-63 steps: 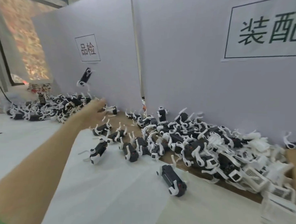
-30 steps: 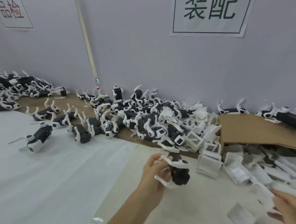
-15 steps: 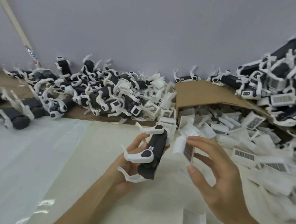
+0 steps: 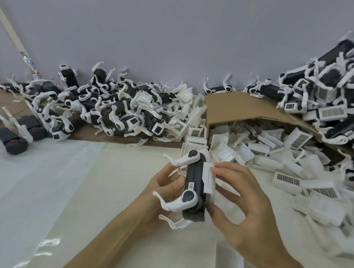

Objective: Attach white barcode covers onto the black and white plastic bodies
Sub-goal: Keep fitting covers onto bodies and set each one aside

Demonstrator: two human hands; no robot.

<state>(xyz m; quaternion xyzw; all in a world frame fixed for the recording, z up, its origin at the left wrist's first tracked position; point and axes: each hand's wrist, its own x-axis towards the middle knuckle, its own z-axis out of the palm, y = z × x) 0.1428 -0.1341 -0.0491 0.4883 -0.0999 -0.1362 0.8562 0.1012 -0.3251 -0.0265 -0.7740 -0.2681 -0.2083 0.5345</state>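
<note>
The left hand (image 4: 165,186) grips the body (image 4: 193,188); the right hand (image 4: 242,200) pinches the cover (image 4: 208,178) (a skewed press may jam it).

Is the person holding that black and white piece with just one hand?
No, the left hand grips the black and white body while the right hand holds a white cover against its side.

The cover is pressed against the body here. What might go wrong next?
1. The right hand pinches the white cover against the side of the black and white body. Whether it is seated cannot be told, so it may go on crooked.
2. The left hand grips the body among its thin white arms; a hard squeeze might bend one.
3. A slipped cover would likely land among the loose covers nearby.
</note>
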